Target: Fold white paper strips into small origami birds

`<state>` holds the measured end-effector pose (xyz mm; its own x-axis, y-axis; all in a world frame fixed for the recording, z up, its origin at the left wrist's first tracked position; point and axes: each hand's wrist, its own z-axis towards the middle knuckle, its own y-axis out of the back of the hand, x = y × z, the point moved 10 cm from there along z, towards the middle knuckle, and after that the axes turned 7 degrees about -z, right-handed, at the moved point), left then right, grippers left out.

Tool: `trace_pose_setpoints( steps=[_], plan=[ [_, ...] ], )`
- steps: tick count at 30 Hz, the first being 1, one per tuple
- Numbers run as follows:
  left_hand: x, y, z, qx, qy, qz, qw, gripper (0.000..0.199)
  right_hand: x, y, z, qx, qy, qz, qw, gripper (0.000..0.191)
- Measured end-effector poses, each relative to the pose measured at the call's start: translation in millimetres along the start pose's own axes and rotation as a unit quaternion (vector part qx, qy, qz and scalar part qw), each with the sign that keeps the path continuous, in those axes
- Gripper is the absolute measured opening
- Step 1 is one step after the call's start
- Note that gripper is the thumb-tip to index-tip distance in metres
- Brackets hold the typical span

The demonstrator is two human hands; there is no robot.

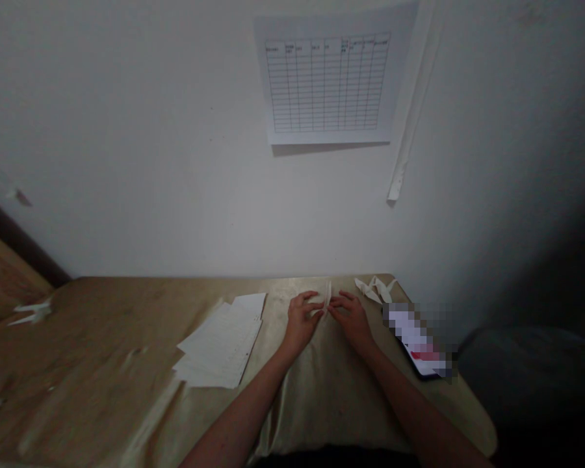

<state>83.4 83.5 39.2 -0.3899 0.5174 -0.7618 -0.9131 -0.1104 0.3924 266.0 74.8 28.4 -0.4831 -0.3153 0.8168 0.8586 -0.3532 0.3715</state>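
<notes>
Between my two hands stands a narrow piece of folded white paper (328, 291). My left hand (301, 320) pinches its lower left side with curved fingers. From the other side, my right hand (351, 318) closes thumb and fingertips on the same paper. The exact fold is too small to make out. To the left of my left hand lies a loose stack of white paper sheets (221, 344). Several folded white paper pieces (375, 288) rest beyond my right hand, near the table's back right corner.
The table has a shiny gold-brown cloth (102, 364) and meets a white wall. A phone (416, 344) lies by the right edge. Folded paper shapes (35, 312) sit at the far left. A printed grid sheet (329, 84) hangs on the wall beside a white strip (409, 130).
</notes>
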Motion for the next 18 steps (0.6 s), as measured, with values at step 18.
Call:
trace_pose_setpoints(
  steps=[18],
  plan=[
    [1, 8.9, -2, -0.035, 0.012, -0.022, 0.999, 0.01, -5, 2, -3, -0.034, -0.007, -0.023, 0.999, 0.018]
  ],
)
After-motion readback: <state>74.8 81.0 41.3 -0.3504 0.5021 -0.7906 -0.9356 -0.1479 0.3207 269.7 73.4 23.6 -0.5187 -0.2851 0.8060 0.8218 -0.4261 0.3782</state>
